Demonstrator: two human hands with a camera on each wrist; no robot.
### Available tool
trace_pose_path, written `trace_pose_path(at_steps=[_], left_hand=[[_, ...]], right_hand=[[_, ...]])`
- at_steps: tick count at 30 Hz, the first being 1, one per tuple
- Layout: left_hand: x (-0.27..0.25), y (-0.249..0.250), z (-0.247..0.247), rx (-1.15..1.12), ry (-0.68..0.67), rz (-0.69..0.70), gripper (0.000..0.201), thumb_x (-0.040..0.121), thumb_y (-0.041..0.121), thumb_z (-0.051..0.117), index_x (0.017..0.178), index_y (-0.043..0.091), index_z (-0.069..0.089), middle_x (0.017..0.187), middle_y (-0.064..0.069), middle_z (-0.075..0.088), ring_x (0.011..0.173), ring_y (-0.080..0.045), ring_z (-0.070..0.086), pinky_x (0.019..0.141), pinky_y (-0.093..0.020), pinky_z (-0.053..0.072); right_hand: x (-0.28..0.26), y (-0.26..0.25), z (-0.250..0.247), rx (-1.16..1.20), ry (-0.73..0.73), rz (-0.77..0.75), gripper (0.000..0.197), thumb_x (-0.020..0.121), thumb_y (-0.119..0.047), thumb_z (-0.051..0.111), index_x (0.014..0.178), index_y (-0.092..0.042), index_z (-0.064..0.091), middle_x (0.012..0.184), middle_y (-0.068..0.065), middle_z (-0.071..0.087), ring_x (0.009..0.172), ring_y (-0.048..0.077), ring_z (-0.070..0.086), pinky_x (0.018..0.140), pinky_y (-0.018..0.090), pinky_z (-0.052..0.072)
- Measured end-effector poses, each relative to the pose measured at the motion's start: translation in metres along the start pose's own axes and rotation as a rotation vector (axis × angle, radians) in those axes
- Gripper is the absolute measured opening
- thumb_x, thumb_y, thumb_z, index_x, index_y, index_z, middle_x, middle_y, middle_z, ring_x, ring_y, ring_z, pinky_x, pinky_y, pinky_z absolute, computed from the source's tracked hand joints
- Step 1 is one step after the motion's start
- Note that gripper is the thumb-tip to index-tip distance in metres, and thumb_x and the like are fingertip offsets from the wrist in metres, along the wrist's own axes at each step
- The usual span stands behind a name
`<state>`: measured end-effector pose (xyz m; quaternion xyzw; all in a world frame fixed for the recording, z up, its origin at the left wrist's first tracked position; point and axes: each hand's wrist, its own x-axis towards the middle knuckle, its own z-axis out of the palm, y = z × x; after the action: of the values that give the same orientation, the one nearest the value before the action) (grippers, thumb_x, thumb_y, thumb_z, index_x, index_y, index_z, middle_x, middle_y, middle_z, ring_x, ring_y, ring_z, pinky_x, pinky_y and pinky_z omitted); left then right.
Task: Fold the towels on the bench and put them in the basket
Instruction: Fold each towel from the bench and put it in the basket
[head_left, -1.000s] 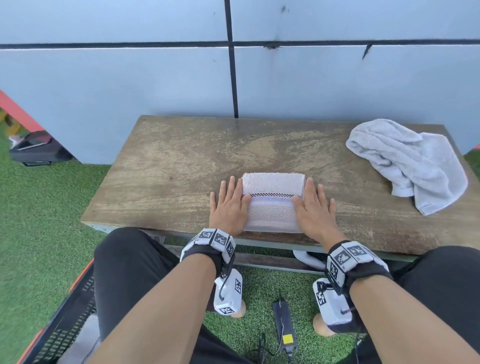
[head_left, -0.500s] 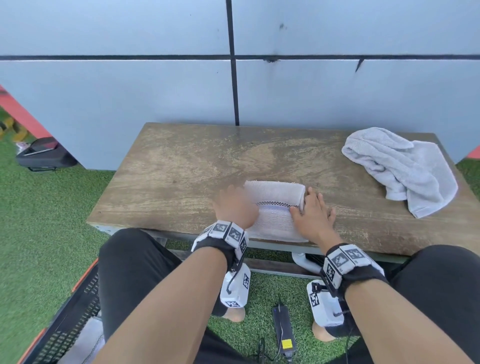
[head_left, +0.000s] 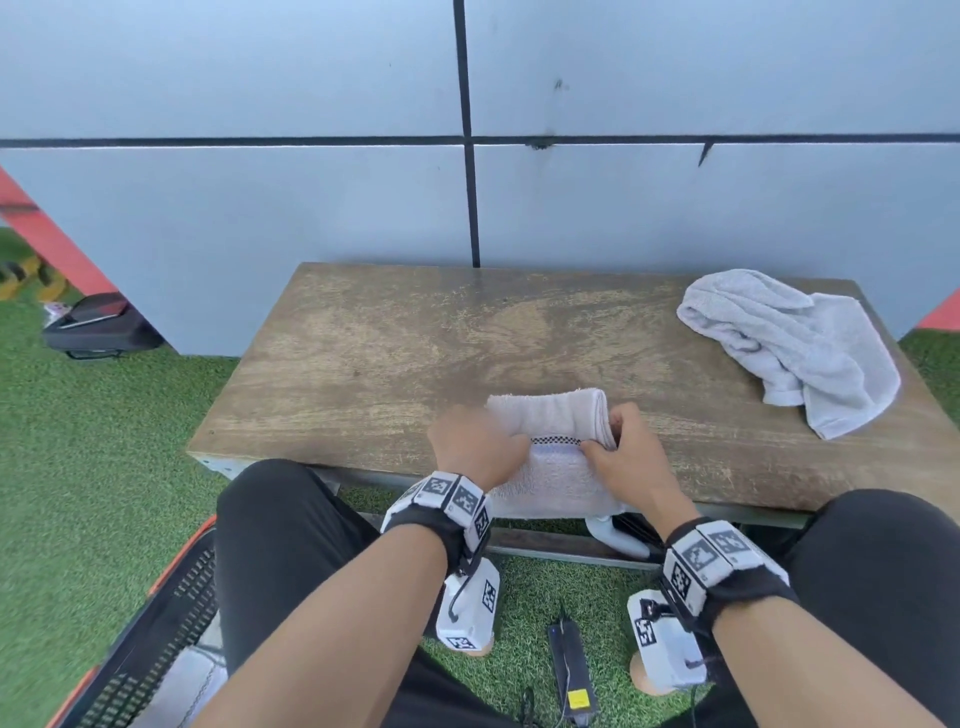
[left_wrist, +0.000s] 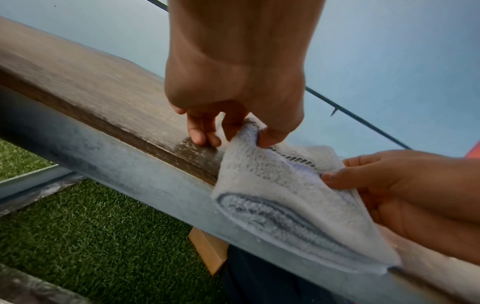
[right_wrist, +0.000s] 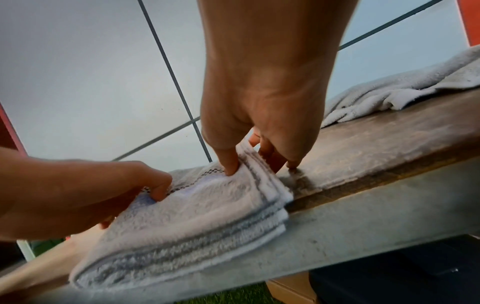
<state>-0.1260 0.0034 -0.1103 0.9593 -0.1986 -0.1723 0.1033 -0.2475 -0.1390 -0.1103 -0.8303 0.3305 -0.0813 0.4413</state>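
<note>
A folded white towel (head_left: 550, 421) with a checkered stripe lies at the front edge of the wooden bench (head_left: 395, 353), its near end hanging over the edge. My left hand (head_left: 478, 447) pinches its left side, thumb on top, as the left wrist view shows on the towel (left_wrist: 270, 185). My right hand (head_left: 618, 452) pinches the right side of the towel (right_wrist: 202, 209), thumb on top and fingers under the layers. A crumpled grey towel (head_left: 800, 353) lies at the bench's far right. A black basket (head_left: 150, 644) with an orange rim sits on the ground at lower left.
Green artificial grass (head_left: 78, 467) surrounds the bench. A grey panelled wall (head_left: 311, 197) stands behind it. A black case (head_left: 98, 325) lies on the grass at left. A black device (head_left: 571, 670) with cables sits between my legs.
Both hands lay flat beside the folded towel a second ago. They have since curled in and taken hold of its two sides, and the towel has slid toward the bench's front edge.
</note>
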Motion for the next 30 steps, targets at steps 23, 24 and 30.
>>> trace_pose_path(at_steps=[23, 24, 30], left_hand=[[-0.054, -0.134, -0.135, -0.952, 0.507, 0.051, 0.036, 0.099, 0.046, 0.054, 0.081, 0.016, 0.057, 0.066, 0.006, 0.055, 0.053, -0.005, 0.050, 0.044, -0.026, 0.039], [-0.059, -0.154, -0.139, -0.956, 0.571, 0.023, 0.039, 0.100, 0.044, 0.052, 0.087, 0.009, 0.061, 0.073, 0.000, 0.060, 0.060, -0.010, 0.054, 0.051, -0.032, 0.045], [-0.103, -0.296, -0.130, -0.997, 0.893, -0.268, 0.038, 0.103, 0.041, 0.046, 0.085, 0.010, 0.058, 0.080, -0.003, 0.062, 0.070, -0.014, 0.054, 0.063, -0.035, 0.044]], right_hand=[[-0.018, -0.203, 0.054, 0.193, -0.238, -0.447, 0.036, 0.103, -0.033, 0.047, 0.140, -0.032, 0.045, 0.130, -0.014, 0.058, 0.117, 0.003, 0.054, 0.099, 0.028, 0.042], [-0.024, -0.221, 0.070, 0.186, -0.254, -0.499, 0.034, 0.104, -0.033, 0.045, 0.138, -0.030, 0.046, 0.129, -0.012, 0.058, 0.115, 0.003, 0.054, 0.099, 0.027, 0.043], [-0.067, -0.298, 0.205, 0.078, -0.436, -0.650, 0.028, 0.104, -0.032, 0.040, 0.128, -0.019, 0.046, 0.109, 0.002, 0.063, 0.100, 0.021, 0.060, 0.083, 0.033, 0.044]])
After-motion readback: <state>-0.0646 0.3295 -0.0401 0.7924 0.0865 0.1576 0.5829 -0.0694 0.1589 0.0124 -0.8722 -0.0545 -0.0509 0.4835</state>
